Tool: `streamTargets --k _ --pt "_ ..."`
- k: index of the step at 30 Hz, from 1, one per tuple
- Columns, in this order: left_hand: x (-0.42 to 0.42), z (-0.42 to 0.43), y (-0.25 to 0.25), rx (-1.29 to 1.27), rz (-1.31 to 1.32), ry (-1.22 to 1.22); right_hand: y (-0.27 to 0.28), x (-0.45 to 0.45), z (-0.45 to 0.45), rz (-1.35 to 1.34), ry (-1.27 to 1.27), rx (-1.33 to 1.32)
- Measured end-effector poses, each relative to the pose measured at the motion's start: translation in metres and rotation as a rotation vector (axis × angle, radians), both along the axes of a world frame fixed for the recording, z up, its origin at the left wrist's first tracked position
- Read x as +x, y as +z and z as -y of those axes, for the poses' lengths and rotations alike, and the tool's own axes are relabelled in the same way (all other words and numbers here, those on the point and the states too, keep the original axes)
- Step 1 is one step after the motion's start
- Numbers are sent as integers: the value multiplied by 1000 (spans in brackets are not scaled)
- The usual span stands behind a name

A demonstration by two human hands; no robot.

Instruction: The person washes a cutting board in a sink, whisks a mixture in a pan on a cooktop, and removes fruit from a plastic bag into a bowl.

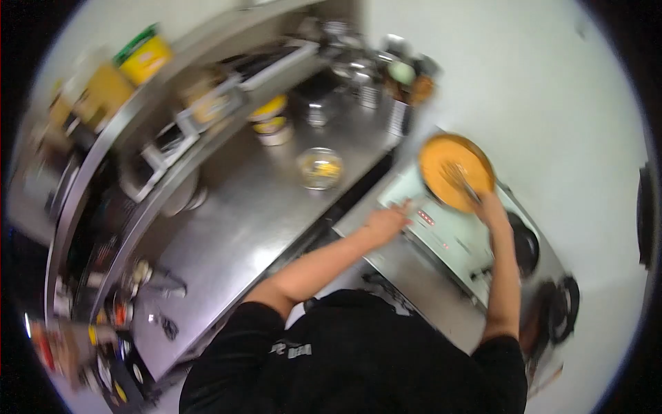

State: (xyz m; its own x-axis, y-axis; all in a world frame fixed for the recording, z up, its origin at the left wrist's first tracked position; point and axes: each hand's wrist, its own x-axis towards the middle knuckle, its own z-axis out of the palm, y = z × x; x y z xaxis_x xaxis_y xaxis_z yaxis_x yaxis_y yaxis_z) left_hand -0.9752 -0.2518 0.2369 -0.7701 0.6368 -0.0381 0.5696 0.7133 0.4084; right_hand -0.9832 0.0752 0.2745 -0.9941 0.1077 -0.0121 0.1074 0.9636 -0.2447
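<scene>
My right hand (489,208) is closed around the handle of a metal whisk (458,176). The whisk's wires dip into an orange mixture in a round pan (487,160), which sits on a white cooktop (448,234) with red lit digits. My left hand (389,222) hovers at the cooktop's left edge near the controls, a finger stretched toward the pan; nothing shows in it. A dark pan (525,247) rests on the cooktop to the right of my right wrist.
A glass bowl (321,169) with yellow pieces stands on the steel counter (234,228). Behind it are a yellow-and-white tub (271,123) and a utensil holder (398,119). Shelves (117,134) curve along the left. More pans (564,310) are at the right.
</scene>
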Motion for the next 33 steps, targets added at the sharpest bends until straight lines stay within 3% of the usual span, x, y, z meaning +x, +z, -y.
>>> streamTargets --k 1,4,6,10,13,16,18,20,23,25,27,28,29,30,33 --pt "-4 2 -1 2 80 -4 40 28 28 -70 49 -68" --pt "-7 9 11 21 -8 -24 73 45 -1 210 31 268" --pt "-4 11 13 -16 -105 -45 93 33 23 157 -138 232" --pt "-13 8 -3 15 -61 -26 36 -2 35 -79 -33 185" --pt "-15 13 -2 55 -82 -32 69 45 39 -87 73 51" --pt "-16 14 -3 54 -81 -36 90 35 26 180 -274 259" --pt "-15 18 1 45 -79 -53 56 12 26 -210 -32 161" --pt "-19 12 -8 78 -85 -66 -32 -30 -36 -208 9 260" --pt "-15 22 8 57 -62 -107 55 28 23 -123 36 268" --pt "-13 28 4 80 -107 -61 77 43 15 213 -87 230" --pt "-21 29 -12 58 -193 -115 76 28 23 147 -174 230" --pt "-23 26 -11 35 -151 -108 61 20 27 -5 -87 174" --pt "-22 24 -11 61 -129 -102 12 -5 -2 4 -74 260" --pt "-14 27 12 51 -35 -55 3 -2 1 -35 -47 199" --pt "-14 29 13 -13 -83 -55 51 37 28 -53 -34 156"
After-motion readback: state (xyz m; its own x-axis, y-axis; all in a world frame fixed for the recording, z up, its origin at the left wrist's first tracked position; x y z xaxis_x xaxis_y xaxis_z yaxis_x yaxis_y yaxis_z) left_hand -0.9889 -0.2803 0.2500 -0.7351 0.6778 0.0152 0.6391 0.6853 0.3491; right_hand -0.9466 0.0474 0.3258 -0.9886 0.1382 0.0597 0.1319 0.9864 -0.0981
